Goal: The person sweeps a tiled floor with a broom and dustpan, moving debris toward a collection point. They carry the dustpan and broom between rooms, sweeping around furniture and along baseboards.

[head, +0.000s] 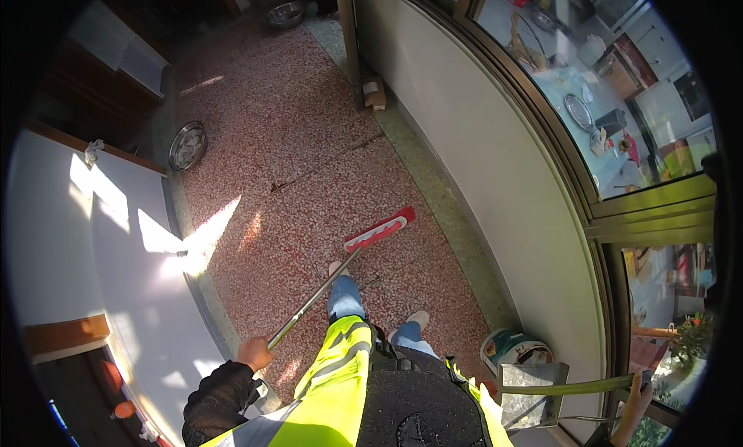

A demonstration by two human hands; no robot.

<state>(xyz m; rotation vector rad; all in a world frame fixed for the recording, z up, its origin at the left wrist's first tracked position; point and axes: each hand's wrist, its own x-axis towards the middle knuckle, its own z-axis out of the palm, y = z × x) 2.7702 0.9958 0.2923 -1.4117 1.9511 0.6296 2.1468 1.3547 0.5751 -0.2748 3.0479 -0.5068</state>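
Observation:
My left hand is closed round the metal pole of a push broom. The pole slants up and away to the broom head, red with a white band, which rests on the speckled terrazzo floor ahead of my feet. At the lower right, my right hand grips the end of a long green handle. That handle runs to a metal dustpan held beside my body, with some light debris visible in it. A reflective yellow vest covers part of my front.
A round tub stands by the right wall, close to the dustpan. A metal basin leans near the left wall; another basin sits at the far end. A cardboard box lies by the post. Windows line the right wall.

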